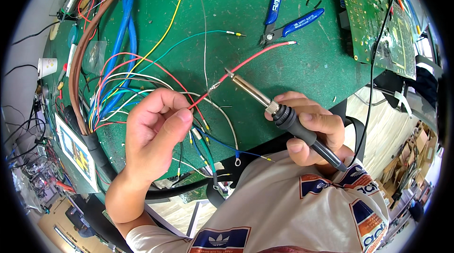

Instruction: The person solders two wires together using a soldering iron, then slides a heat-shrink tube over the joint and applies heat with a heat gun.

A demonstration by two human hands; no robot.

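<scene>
Pinched one red wire point(250, 57) between the thumb and the forefinger of the left hand point(153, 128), with the other fingers of this hand curled inward. Held with the right hand point(326, 125) one soldering iron point(302, 130), the thumb and the fingers closed around its dark handle; could not tell the exact position of the fingers partly hidden behind it. Pointed the one metal tip up and to the left, just beside the red wire; could not tell whether touching it or slightly apart.

Saw on the red wire one bare, silver-coloured joint point(214, 86), situated between the left fingertips and the tip. Saw also one thin grey wire point(203, 26), running down from the upper edge to this joint. Held the red wire over one green table point(312, 71), with its far end near one pair of cutters point(270, 35) with two blue handles, spread apart.

Counted further to the left one yellow wire point(166, 29), two thick blue cables point(133, 40) and one paper cup point(47, 67). Counted below the joint one ring end point(237, 161) with a blue collar. Noticed to the right one large green circuit board point(373, 21) and one black cord point(377, 45), passing across it.
</scene>
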